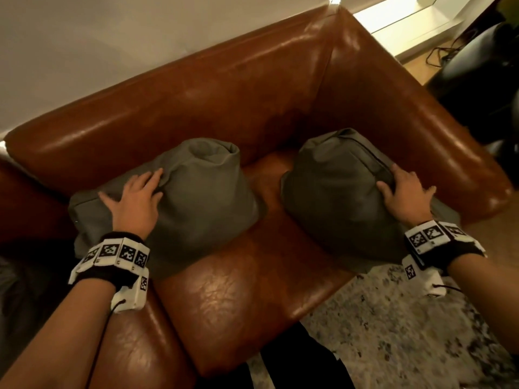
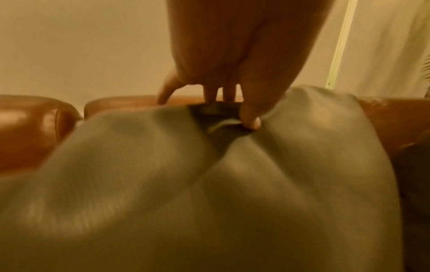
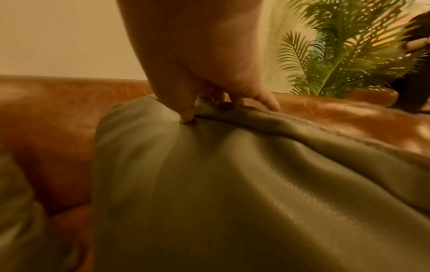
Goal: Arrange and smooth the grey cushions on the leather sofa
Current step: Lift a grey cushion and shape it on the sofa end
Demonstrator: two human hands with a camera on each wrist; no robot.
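Observation:
Two grey cushions lie on the seat of the brown leather sofa [image 1: 224, 290]. The left cushion [image 1: 202, 203] slumps against the backrest, its top corner folded over. My left hand [image 1: 137, 196] lies flat on it with fingers spread. In the left wrist view the thumb [image 2: 251, 117] presses into a crease of this cushion [image 2: 209, 202]. The right cushion [image 1: 337, 192] leans toward the right armrest. My right hand [image 1: 404, 192] rests on its right edge by the zip seam. The thumb [image 3: 186, 114] is on the cushion's face [image 3: 232, 184], and the fingers reach over the seam.
The sofa's right armrest [image 1: 421, 122] runs just beyond my right hand. A speckled rug [image 1: 407, 332] covers the floor in front. A palm plant [image 3: 337, 55] stands behind the armrest. A dark object with cables [image 1: 477, 80] and a white ledge [image 1: 407, 23] sit at the far right.

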